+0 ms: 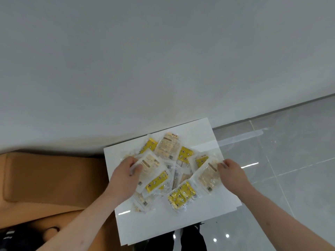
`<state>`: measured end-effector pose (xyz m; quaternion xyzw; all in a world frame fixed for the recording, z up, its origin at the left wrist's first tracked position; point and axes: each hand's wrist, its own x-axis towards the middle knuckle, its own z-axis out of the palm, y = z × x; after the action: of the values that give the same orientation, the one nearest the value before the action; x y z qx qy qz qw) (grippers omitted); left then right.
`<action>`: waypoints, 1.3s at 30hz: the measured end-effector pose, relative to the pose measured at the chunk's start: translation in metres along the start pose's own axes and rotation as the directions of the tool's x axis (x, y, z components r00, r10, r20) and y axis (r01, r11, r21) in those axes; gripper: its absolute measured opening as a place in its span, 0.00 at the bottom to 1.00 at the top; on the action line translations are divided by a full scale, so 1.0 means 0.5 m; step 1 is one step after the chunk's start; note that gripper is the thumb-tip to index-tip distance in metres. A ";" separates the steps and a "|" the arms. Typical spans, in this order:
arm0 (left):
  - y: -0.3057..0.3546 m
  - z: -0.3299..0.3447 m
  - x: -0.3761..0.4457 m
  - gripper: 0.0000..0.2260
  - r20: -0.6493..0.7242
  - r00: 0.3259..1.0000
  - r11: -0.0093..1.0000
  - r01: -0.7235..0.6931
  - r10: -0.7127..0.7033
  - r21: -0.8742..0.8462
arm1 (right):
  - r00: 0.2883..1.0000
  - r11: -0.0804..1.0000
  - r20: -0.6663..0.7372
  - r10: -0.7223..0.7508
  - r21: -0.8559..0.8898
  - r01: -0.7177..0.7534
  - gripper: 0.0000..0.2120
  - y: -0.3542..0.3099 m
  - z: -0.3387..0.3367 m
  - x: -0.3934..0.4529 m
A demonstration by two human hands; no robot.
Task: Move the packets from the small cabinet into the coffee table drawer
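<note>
Several clear and yellow snack packets [168, 147] lie in a loose heap on the white top of the small cabinet [163, 220]. My left hand [125, 176] is on the heap's left side and pinches a clear packet [150, 165] between thumb and fingers. My right hand [233, 176] is on the right side, its fingers gripping the edge of another clear packet [206, 176]. A yellow packet [181, 194] lies between my hands, nearer to me. The coffee table drawer is out of view.
A grey wall fills the upper view behind the cabinet. An orange sofa [45, 178] stands directly left of the cabinet. Glossy grey floor tiles [290, 160] spread to the right. My dark shoes [192, 238] show below the cabinet's near edge.
</note>
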<state>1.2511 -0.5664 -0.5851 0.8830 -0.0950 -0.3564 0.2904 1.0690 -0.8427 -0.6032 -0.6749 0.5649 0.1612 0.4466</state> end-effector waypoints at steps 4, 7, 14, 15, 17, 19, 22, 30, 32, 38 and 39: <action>-0.026 0.077 0.008 0.08 -0.008 0.998 0.942 -0.050 0.056 0.332 | 1.000 1.000 -0.007 0.024 0.001 -0.024 0.18 0.018 0.065 0.017; -0.012 0.098 0.001 0.23 -0.090 0.996 0.931 0.020 0.014 0.365 | 1.000 0.999 -0.003 0.028 0.035 -0.027 0.34 0.023 0.094 -0.007; -0.005 0.097 -0.017 0.15 0.026 1.000 0.960 0.007 -0.015 0.280 | 0.992 0.974 0.002 0.130 0.187 -0.128 0.27 0.030 0.093 -0.002; -0.004 0.090 -0.022 0.12 0.044 0.999 0.977 0.020 -0.029 0.211 | 0.987 0.964 0.027 0.158 0.210 -0.160 0.21 0.034 0.084 0.000; -0.002 0.073 -0.031 0.08 0.054 0.998 0.992 0.022 -0.029 0.127 | 0.979 0.936 0.049 0.196 0.290 -0.201 0.14 0.043 0.061 0.002; -0.003 0.051 -0.040 0.07 0.061 0.998 0.993 -0.012 0.004 0.121 | 0.981 0.912 0.059 0.184 0.363 -0.192 0.12 0.055 0.036 -0.007; -0.019 0.021 -0.051 0.10 0.104 0.994 0.993 0.018 -0.030 0.118 | 0.985 0.896 0.114 0.126 0.413 -0.162 0.09 0.083 0.009 -0.043; -0.040 0.022 -0.042 0.18 0.063 0.987 0.986 0.142 -0.147 0.087 | 0.963 0.850 0.245 0.114 0.477 -0.222 0.15 0.158 0.090 -0.145; -0.035 0.030 -0.039 0.20 0.093 0.988 0.989 0.110 -0.119 0.103 | 0.962 0.850 0.224 0.155 0.466 -0.245 0.20 0.160 0.137 -0.155; -0.012 0.062 -0.014 0.13 0.186 0.979 0.988 0.061 -0.087 0.141 | 0.947 0.835 0.093 0.308 0.450 -0.316 0.29 0.101 0.248 -0.141; -0.005 0.072 -0.009 0.13 0.170 0.983 0.987 0.047 -0.073 0.153 | 0.938 0.831 0.077 0.338 0.443 -0.335 0.27 0.090 0.256 -0.137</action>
<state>1.2233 -0.5786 -0.6049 0.8698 -0.1199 -0.4331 0.2035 1.0437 -0.6984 -0.6428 -0.4437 0.6975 0.1006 0.5536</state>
